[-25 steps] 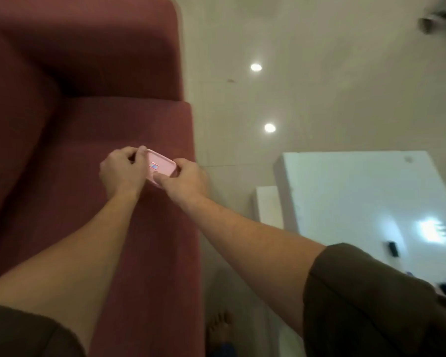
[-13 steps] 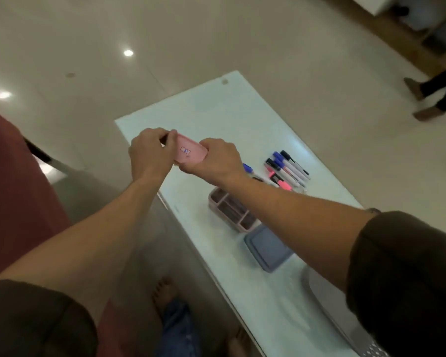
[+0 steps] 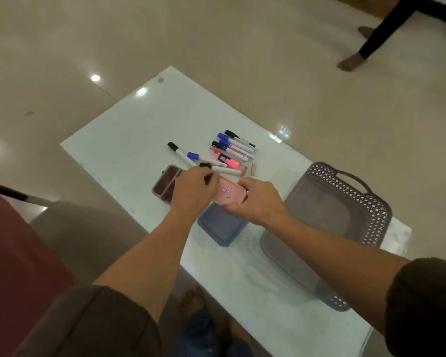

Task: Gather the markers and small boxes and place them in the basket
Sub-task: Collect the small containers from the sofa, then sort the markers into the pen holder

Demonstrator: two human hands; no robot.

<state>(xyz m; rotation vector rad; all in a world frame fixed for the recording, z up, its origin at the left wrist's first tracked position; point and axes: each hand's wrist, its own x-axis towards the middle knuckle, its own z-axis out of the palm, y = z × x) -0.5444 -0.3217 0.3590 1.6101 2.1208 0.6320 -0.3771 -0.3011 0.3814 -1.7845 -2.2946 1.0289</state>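
My left hand (image 3: 192, 191) and my right hand (image 3: 255, 200) both grip a small pink box (image 3: 228, 194) just above the white table (image 3: 139, 119). Below my hands lies a blue-grey box (image 3: 220, 226), partly hidden. To the left sits an open pink box (image 3: 165, 182) with dark compartments. Several markers (image 3: 232, 148) with black, blue and pink caps lie in a loose row beyond my hands. An empty grey perforated basket (image 3: 340, 220) with handles stands at the right of the table.
A dark red sofa (image 3: 16, 253) borders the left. Another person's legs and feet (image 3: 353, 60) stand on the tiled floor at the far right. My own feet (image 3: 193, 300) show under the table edge.
My view swung from the sofa to the table. Both hands carried the pink box from over the sofa seat to above the table, next to the other boxes.
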